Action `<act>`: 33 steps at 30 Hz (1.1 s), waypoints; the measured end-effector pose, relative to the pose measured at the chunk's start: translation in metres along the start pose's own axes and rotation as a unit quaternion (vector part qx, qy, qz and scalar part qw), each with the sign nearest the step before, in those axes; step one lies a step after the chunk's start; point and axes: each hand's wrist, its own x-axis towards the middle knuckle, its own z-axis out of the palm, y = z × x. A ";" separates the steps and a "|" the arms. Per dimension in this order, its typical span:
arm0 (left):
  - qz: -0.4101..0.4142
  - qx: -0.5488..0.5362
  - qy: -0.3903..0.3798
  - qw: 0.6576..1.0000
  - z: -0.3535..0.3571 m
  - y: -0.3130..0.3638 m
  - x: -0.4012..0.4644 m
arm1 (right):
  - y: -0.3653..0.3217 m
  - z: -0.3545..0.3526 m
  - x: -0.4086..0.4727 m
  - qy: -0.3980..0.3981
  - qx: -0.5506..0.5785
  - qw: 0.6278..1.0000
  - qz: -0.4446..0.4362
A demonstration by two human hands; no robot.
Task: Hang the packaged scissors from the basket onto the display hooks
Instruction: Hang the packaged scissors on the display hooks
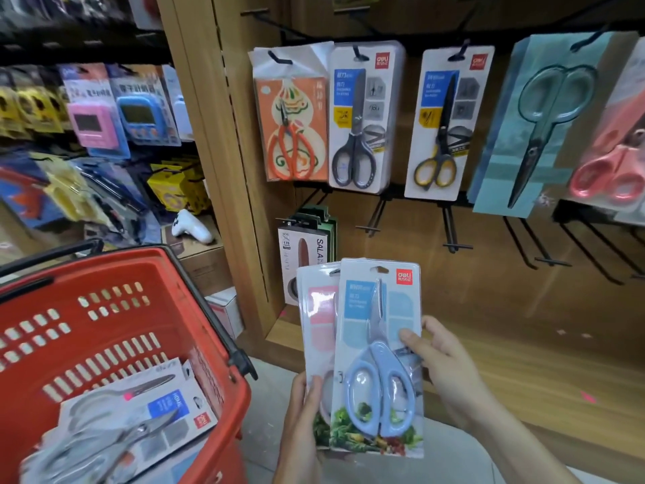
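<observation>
— What are the hands holding?

— The right hand (440, 358) is pinching the right edge of the blue scissors pack (378, 358), thumb on the front, fingers curled behind. The left hand (303, 413) is gripping the pink scissors pack (319, 319) from the lower left, thumb lying over its face. The blue pack is overlapping the pink one, both standing upright in front of the wooden display wall (488, 309).

— And the basket?

— The red basket (115, 330) is sitting at the lower left, more scissors packs (139, 413) lying flat inside it.

— What is hanging on the wall?

— The upper row is carrying an orange-handled pack (291, 124), a grey-handled pack (363, 120), a yellow-handled pack (445, 124) and a teal pack (544, 124). Below them, bare black hooks (452, 232) are sticking out of the wood. Left of the wooden post (216, 134), shelves are showing timers (118, 110) and other goods.
</observation>
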 end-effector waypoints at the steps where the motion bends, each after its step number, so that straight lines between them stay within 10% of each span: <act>1: 0.006 0.007 0.007 1.000 0.000 -0.001 -0.002 | -0.001 0.000 0.001 0.004 0.002 1.000 0.003; 33: 0.030 0.065 0.122 0.990 -0.038 -0.056 0.003 | -0.014 -0.003 0.182 0.216 -0.091 0.972 -0.013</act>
